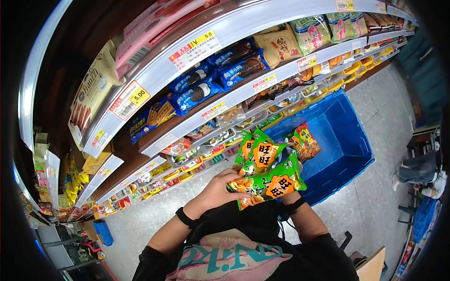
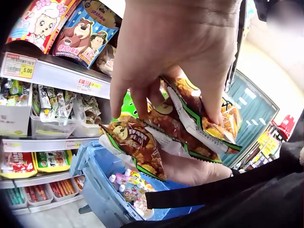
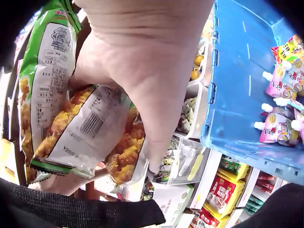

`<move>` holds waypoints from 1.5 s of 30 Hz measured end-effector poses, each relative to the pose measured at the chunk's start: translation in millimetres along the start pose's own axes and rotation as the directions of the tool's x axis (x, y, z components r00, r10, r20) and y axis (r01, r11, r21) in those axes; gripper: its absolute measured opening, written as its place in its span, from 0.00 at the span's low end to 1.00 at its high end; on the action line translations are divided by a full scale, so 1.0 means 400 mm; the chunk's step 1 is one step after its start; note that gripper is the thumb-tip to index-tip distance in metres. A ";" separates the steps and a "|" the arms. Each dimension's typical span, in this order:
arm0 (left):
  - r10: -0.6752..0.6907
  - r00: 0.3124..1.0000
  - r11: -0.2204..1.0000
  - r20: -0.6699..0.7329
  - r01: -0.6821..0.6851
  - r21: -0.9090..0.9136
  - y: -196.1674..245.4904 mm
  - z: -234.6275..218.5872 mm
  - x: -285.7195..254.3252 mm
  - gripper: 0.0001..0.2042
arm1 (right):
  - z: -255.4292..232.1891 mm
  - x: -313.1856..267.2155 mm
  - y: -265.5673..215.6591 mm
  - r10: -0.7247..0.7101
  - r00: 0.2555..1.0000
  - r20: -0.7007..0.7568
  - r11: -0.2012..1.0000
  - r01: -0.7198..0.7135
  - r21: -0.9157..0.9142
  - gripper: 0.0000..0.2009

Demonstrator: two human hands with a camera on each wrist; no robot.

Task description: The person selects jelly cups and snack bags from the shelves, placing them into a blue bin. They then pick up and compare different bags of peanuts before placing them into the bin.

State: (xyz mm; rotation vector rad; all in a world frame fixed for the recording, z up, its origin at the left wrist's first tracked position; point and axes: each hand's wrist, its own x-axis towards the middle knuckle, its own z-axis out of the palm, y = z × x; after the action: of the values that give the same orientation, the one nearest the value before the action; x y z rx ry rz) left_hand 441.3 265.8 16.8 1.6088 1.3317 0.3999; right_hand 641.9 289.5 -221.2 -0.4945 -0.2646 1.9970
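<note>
Several green snack bags (image 1: 262,157) with orange label patches are bunched between my two hands. In the head view, my left hand (image 1: 218,188) grips the nearest bag (image 1: 276,186) by its left end. The left wrist view shows that hand's fingers (image 2: 142,102) curled over the bags' ends, with brown-and-white bag backs (image 2: 135,142) below. My right hand (image 3: 137,66) holds the bunch from the other side, thumb and fingers round the bags (image 3: 90,128); in the head view the bags hide most of it.
A blue crate (image 1: 363,136) stands on the floor beyond the hands, holding a red-and-green snack bag (image 1: 307,143) and several spouted pouches (image 3: 275,128). Left and ahead run shelves with price tags (image 1: 131,100), blue biscuit packs (image 1: 197,91) and bins of small sweets (image 2: 54,111). Another person's legs (image 1: 417,168) show at right.
</note>
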 end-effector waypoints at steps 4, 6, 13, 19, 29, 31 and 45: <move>0.046 0.993 0.999 0.111 -0.047 0.008 -0.022 0.001 0.010 0.24 | -0.002 -0.049 -0.016 0.045 0.999 -0.010 0.995 -0.046 -0.088 0.23; 0.024 0.983 0.998 0.180 -0.034 0.050 -0.016 0.003 0.016 0.24 | -0.002 -0.072 -0.023 0.067 0.998 -0.013 0.989 -0.068 -0.133 0.23; 0.188 0.982 0.981 0.036 -0.189 0.042 -0.016 0.011 0.011 0.23 | -0.011 -0.074 -0.074 0.105 0.994 -0.036 0.953 -0.111 -0.284 0.27; 0.002 1.000 0.998 -0.022 -0.004 -0.056 -0.035 -0.039 -0.023 0.23 | -0.008 -0.089 -0.322 -0.291 0.911 -0.292 0.672 -0.022 -0.740 0.35; -0.131 0.981 0.990 -0.141 0.121 -0.075 -0.083 -0.053 -0.107 0.21 | -0.364 -0.035 -0.432 -0.427 0.733 -0.529 -0.248 -0.658 -0.711 0.46; -0.175 0.971 0.982 -0.161 0.160 -0.100 -0.082 -0.051 -0.116 0.21 | -0.397 0.000 -0.427 -0.397 0.742 -0.541 -0.146 -0.632 -0.761 0.39; -0.249 0.947 0.963 -0.201 0.220 -0.154 -0.105 -0.044 -0.148 0.20 | -0.444 -0.048 -0.291 -0.347 0.666 -0.661 -0.193 -0.740 -0.644 0.37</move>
State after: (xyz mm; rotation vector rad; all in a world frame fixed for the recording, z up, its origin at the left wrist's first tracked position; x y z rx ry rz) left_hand 384.1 218.6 9.2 1.3079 1.6109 0.5172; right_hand 822.5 321.1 -329.9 -2.5513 -1.4336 1.1698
